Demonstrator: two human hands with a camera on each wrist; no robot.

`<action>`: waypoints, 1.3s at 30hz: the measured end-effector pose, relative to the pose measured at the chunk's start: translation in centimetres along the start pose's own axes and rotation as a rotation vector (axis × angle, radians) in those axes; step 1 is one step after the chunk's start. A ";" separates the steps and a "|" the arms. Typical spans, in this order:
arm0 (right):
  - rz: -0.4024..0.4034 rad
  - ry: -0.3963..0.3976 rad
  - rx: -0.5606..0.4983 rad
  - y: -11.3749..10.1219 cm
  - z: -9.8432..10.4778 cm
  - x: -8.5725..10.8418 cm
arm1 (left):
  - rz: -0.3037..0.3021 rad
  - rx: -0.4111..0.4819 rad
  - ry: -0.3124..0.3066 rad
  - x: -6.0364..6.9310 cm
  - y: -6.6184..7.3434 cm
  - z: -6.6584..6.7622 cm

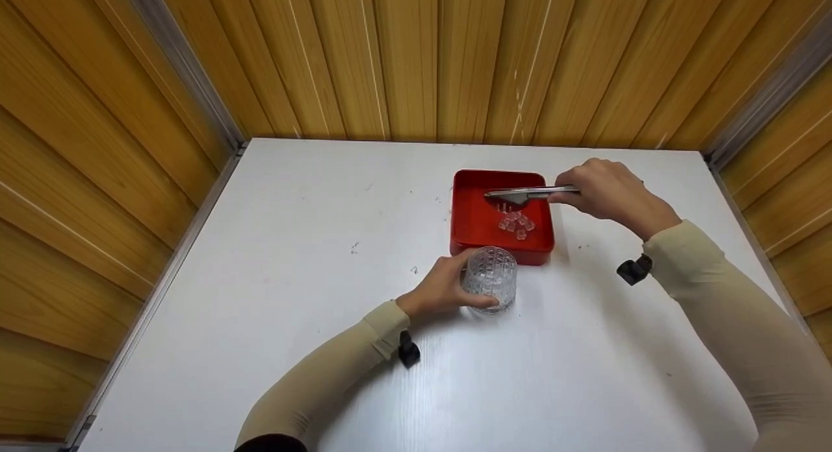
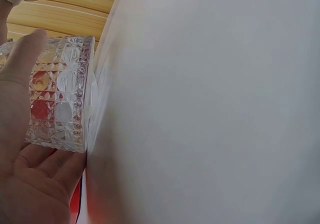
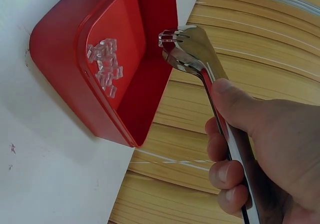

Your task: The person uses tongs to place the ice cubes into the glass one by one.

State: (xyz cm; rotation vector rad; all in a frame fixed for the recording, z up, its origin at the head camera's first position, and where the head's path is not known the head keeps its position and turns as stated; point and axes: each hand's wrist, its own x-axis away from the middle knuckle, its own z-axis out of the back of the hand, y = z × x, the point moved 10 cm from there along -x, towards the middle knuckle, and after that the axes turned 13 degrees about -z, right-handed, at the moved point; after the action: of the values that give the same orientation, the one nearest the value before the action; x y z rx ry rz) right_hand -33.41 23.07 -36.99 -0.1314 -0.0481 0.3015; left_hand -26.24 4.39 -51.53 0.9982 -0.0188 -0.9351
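Observation:
My left hand (image 1: 437,288) holds a clear cut-pattern glass (image 1: 492,284) upright on the white table, thumb on the near side and fingers on the far side. In the left wrist view, the glass (image 2: 62,91) shows a faceted wall. My right hand (image 1: 604,188) grips metal serving tongs (image 1: 530,193) above a red square tin (image 1: 471,227). Several clear cubes (image 1: 517,224) lie in a loose heap on the tin's floor. The right wrist view shows the tongs' slotted tips (image 3: 182,46) nearly together; something small and clear appears between them.
The tin stands just beyond the glass on the white table (image 1: 312,244). Wood-patterned panels (image 1: 403,62) enclose the table at the back and both sides, with metal rails (image 1: 188,68) at the corners. Small dark marks spot the tabletop.

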 end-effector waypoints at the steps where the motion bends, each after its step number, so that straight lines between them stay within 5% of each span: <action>1: 0.005 0.003 -0.006 -0.1 0.1 0.3 | 0.000 0.002 0.001 0.0 0.0 0.0; 23: 0.060 0.092 -0.037 -1.7 1.8 5.6 | 0.043 0.009 -0.010 0.1 0.0 0.0; 39: 0.170 0.156 -0.052 -4.0 1.5 8.7 | 0.003 -0.013 0.000 -0.1 0.2 0.1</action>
State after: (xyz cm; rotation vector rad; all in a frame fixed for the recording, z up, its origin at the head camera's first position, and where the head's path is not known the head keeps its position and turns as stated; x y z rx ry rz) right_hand -24.04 22.11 -34.75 -0.2107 0.1104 0.4594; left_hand -26.16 4.43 -51.28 0.9859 -0.0140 -0.9308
